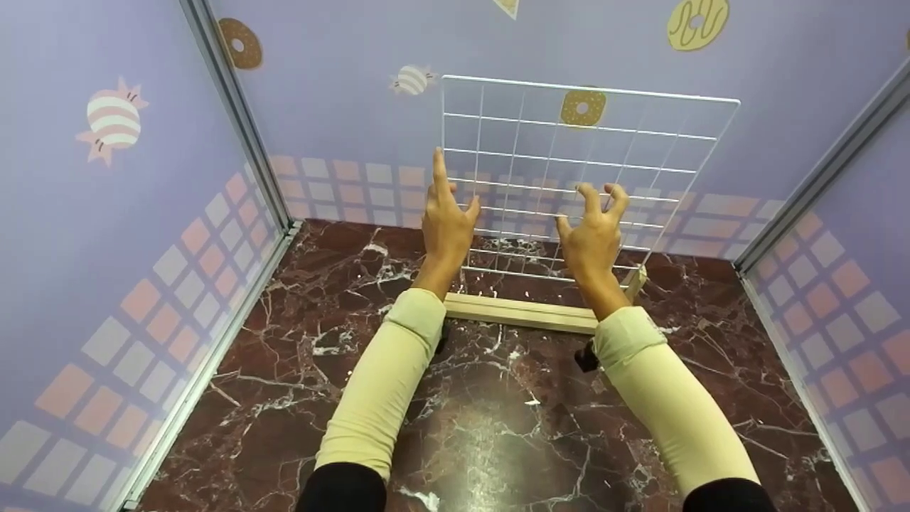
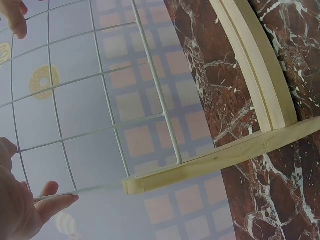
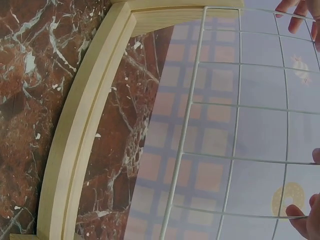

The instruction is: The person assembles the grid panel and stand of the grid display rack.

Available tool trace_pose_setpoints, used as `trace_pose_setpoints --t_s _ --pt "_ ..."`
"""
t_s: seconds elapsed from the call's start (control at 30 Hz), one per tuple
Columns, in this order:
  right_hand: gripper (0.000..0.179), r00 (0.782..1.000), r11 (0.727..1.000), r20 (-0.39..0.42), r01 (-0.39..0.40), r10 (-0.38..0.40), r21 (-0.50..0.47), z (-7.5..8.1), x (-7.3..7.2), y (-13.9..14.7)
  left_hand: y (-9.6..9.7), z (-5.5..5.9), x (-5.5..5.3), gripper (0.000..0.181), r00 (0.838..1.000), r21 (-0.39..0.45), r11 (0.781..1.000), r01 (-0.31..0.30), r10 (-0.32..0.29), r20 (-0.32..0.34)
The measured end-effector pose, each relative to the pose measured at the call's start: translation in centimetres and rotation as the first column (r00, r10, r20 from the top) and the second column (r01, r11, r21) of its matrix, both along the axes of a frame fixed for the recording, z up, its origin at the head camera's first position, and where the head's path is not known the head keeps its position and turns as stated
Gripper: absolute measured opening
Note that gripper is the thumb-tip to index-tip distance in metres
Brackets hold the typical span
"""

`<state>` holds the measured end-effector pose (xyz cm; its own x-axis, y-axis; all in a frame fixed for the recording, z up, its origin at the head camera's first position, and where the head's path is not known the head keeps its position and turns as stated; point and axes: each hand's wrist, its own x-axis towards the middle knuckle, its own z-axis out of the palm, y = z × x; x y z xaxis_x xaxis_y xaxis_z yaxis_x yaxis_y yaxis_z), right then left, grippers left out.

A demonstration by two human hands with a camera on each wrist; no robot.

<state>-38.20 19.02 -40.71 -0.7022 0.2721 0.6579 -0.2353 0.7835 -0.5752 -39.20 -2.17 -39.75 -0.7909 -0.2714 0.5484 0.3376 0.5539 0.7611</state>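
A white wire grid panel point(image 1: 569, 178) leans upright before the back wall, its lower corners at a pale wooden frame point(image 1: 519, 313). The frame has a grooved crossbar and side pieces; in the left wrist view one side piece point(image 2: 210, 162) meets the panel's lower corner. My left hand point(image 1: 448, 224) grips the panel's left edge, index finger pointing up along the wire and thumb turned inward. Toward the panel's right part, my right hand point(image 1: 593, 238) holds the wires with bent, spread fingers. In the right wrist view its fingertips point(image 3: 298, 220) touch a wire.
Dark red marbled flooring point(image 1: 483, 427) lies under the frame. Lilac walls with sweets and checks enclose it: a left wall point(image 1: 50, 213), a back wall point(image 1: 341, 107) and a right wall. Metal strips point(image 1: 242, 107) line the corners. Small pale flecks dot the floor.
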Motion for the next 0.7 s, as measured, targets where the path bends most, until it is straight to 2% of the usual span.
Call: trace_pose_setpoints --t_s 0.17,0.4,0.57,0.7 --pt "0.054 1.000 1.000 0.005 -0.009 0.009 0.030 0.1 0.2 0.2 0.0 0.0 0.0 0.099 1.000 0.013 1.000 0.016 -0.017 0.005" --pt "0.056 0.999 0.996 -0.014 -0.043 0.044 0.081 0.1 0.9 1.0 0.2 0.0 -0.1 0.100 1.000 0.005 1.000 -0.010 0.010 0.007" --pt "0.049 0.992 0.993 -0.124 -0.016 0.030 0.113 0.3 1.2 2.1 0.2 -0.1 -0.2 0.100 1.000 0.014 1.000 -0.011 0.011 0.013" --pt "0.047 0.975 0.997 -0.223 0.016 0.000 0.070 0.9 1.2 3.2 0.3 -0.1 -0.3 0.100 1.000 0.015 1.000 -0.007 0.007 0.005"
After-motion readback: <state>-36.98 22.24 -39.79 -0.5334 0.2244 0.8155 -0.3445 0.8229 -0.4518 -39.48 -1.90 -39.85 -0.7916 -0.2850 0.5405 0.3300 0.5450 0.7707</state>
